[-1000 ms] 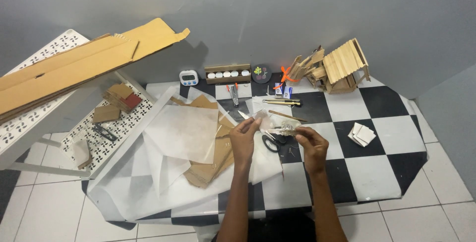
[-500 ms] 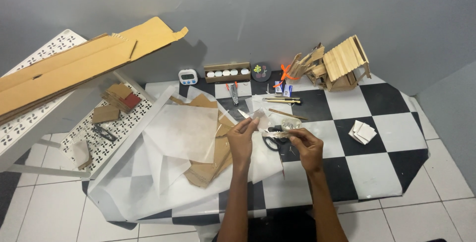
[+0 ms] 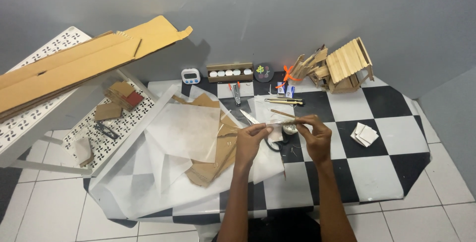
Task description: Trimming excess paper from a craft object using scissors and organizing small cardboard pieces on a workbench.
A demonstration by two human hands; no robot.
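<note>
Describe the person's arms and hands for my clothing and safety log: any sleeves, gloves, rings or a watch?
Both forearms are bare up to the bottom edge of the picture; no sleeve shows. The left hand and right hand wear no gloves. No watch or bracelet shows on either wrist. Rings are too small to tell at this distance.

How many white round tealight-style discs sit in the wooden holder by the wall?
4, lined up in the wooden holder at the table's back edge: first at the left end, then second, third, and fourth at the right end. None appear hidden.
</note>
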